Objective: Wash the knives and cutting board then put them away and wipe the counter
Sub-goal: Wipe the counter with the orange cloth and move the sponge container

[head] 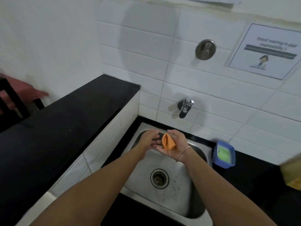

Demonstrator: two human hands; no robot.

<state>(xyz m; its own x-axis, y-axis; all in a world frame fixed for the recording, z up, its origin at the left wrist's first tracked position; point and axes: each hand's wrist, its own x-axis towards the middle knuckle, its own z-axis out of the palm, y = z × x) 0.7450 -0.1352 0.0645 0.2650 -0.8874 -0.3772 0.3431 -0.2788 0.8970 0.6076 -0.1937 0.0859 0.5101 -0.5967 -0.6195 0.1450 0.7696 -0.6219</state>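
Over a steel sink [193, 207], a person's right hand [175, 144] lies palm up with a folded orange cloth [168, 142] resting in it, the fingers loosely cupped around the cloth. The left hand [149, 139] hovers just beside it, fingers relaxed and apart, gripping nothing. A thin bracelet [183, 153] circles the right wrist. A chrome tap [185, 108] juts from the white tiled wall above the hands. On the black tabletop [254, 175] right of the sink stands a blue tub [225, 154] holding something green. A printed notice [265, 51] hangs on the tiles.
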